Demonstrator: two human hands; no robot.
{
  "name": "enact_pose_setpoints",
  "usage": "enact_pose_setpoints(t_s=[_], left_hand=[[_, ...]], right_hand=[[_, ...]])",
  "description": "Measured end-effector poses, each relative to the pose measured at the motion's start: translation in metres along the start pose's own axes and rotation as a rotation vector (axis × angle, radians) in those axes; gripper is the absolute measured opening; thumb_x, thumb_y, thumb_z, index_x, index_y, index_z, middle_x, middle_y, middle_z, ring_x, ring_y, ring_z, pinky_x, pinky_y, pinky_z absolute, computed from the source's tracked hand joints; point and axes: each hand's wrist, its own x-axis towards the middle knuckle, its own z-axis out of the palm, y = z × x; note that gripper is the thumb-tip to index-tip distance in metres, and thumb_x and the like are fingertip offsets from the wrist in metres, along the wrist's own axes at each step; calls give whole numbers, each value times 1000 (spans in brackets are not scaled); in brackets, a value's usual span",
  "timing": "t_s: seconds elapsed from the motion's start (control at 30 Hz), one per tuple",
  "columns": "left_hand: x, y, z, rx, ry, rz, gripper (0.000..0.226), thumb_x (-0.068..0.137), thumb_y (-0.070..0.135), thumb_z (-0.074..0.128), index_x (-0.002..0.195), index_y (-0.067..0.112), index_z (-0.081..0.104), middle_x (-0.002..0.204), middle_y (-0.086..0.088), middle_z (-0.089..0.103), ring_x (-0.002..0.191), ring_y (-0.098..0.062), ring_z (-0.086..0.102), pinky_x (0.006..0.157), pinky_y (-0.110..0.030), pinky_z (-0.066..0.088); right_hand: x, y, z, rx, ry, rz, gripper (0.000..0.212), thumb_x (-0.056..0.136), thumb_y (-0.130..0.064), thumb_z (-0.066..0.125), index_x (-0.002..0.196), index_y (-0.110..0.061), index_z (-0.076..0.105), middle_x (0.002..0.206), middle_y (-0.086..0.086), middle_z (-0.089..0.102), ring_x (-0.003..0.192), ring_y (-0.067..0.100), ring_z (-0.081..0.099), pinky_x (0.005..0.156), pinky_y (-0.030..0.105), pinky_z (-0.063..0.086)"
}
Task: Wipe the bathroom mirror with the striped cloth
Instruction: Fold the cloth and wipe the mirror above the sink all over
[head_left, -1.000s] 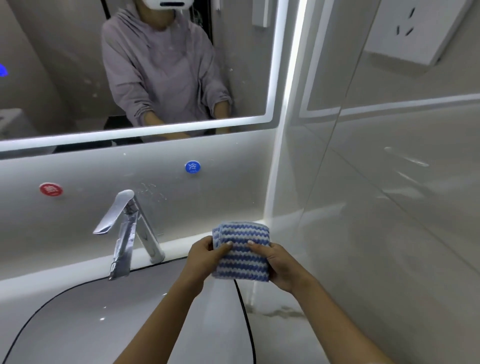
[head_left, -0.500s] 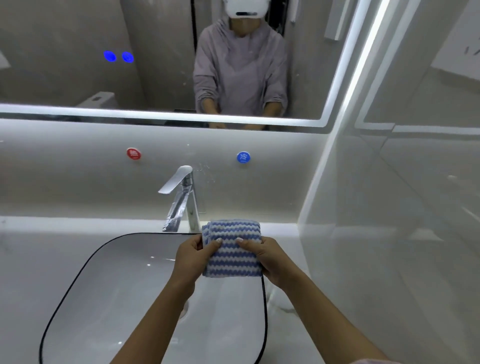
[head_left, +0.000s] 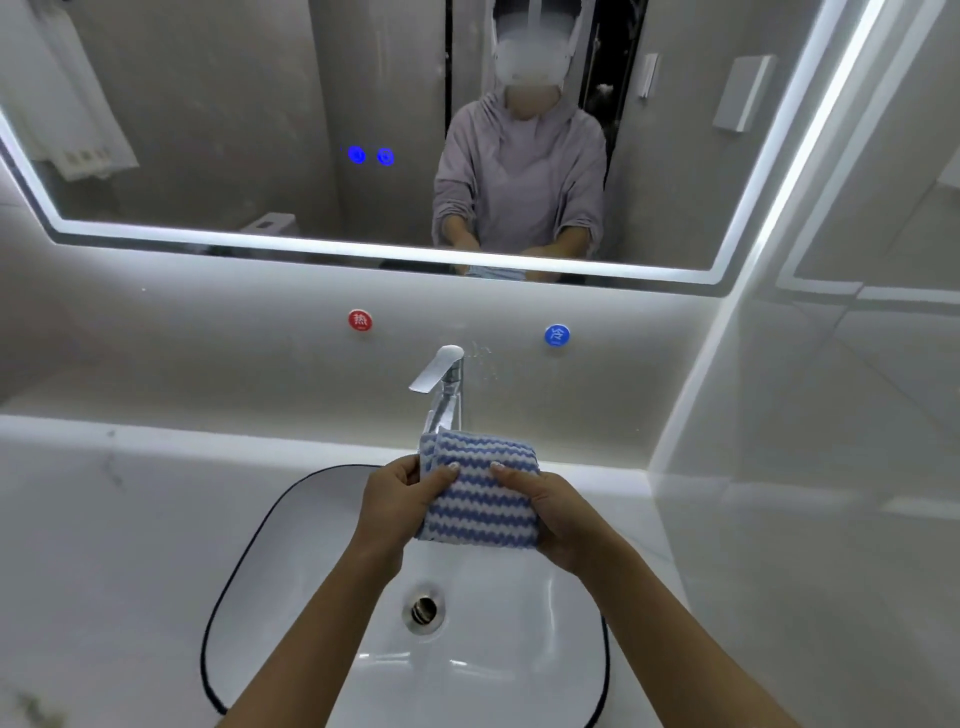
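A folded blue-and-white striped cloth (head_left: 480, 496) is held upright over the sink, in front of the tap. My left hand (head_left: 397, 499) grips its left edge, thumb on the front face. My right hand (head_left: 553, 512) grips its right edge, thumb likewise on the front. The bathroom mirror (head_left: 260, 130) with a lit border spans the wall above and reflects a person in a grey hooded top. The cloth hangs well below the mirror and apart from it.
A white basin with a dark rim (head_left: 244, 551) and a drain (head_left: 423, 609) lies under my hands. A chrome tap (head_left: 441, 384) rises behind the cloth. Red (head_left: 360, 320) and blue (head_left: 557, 335) round labels mark the wall. A glossy side wall (head_left: 805, 441) stands close on the right.
The view has swung left and downward, so the mirror and basin now sit centred. Both hands keep the same grip on the cloth, now above the basin's middle.
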Motion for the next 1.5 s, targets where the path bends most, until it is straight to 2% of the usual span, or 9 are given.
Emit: enact_pose_setpoints(t_s=[0.07, 0.23, 0.4, 0.57, 0.73, 0.9, 1.1, 1.23, 1.5], left_hand=[[1, 4, -22, 7, -20, 12, 20, 79, 21, 74, 97, 12, 68, 90, -4, 75, 76, -15, 72, 56, -22, 55], [4, 11, -92, 24, -70, 56, 22, 80, 22, 74, 98, 11, 68, 91, -6, 75, 77, -17, 73, 58, -25, 56], [7, 18, -172, 84, -104, 67, 33, 80, 25, 73, 108, 8, 66, 98, -8, 74, 85, -22, 72, 74, -38, 60], [4, 31, -242, 78, -116, 70, 26, 77, 24, 76, 100, 15, 67, 93, -3, 75, 79, -15, 72, 61, -25, 57], [-1, 39, -284, 78, -98, 70, 21, 78, 24, 75, 96, 17, 68, 91, -1, 75, 78, -15, 73, 63, -27, 58], [-5, 38, -305, 81, -50, 73, 24, 81, 26, 72, 101, 13, 68, 93, -3, 74, 79, -16, 72, 65, -26, 59], [-3, 40, -310, 79, 13, 98, 28, 81, 28, 71, 104, 13, 66, 94, -2, 73, 80, -15, 71, 62, -24, 58], [0, 42, -306, 73, 52, 89, 30, 83, 28, 69, 107, 11, 66, 97, -5, 72, 84, -19, 70, 67, -27, 59], [15, 44, -312, 75, 103, 89, 25, 84, 30, 68, 104, 16, 64, 95, -1, 71, 83, -16, 69, 62, -23, 57]], right_hand=[[2, 4, 21, 9, 1, -5, 44, 85, -30, 69, 121, -7, 57, 110, 14, 71, 101, 31, 69, 82, 40, 58], [8, 22, 89, 31, 8, -44, 48, 85, -29, 69, 125, -6, 55, 115, 16, 69, 107, 34, 66, 97, 50, 50], [14, 43, 166, 91, 3, -84, 50, 79, -24, 71, 123, -3, 58, 114, 18, 69, 105, 34, 66, 88, 44, 56], [18, 55, 234, 111, 31, -82, 54, 72, -23, 77, 119, -2, 60, 109, 16, 71, 98, 31, 70, 73, 37, 59], [18, 60, 277, 93, 41, -97, 52, 71, -22, 78, 116, -2, 62, 107, 16, 72, 97, 32, 70, 71, 36, 58], [19, 61, 300, 21, 56, -106, 48, 69, -23, 78, 110, -2, 64, 102, 15, 73, 93, 30, 71, 72, 37, 59], [30, 58, 307, -20, 41, -87, 52, 68, -24, 80, 113, -3, 63, 106, 15, 73, 97, 31, 70, 86, 44, 57], [40, 52, 305, -56, 20, -90, 58, 64, -31, 81, 113, -4, 63, 103, 13, 74, 94, 29, 71, 80, 39, 59], [65, 45, 307, -73, -25, -66, 38, 80, -25, 74, 111, -5, 63, 100, 11, 74, 92, 28, 72, 77, 37, 59]])
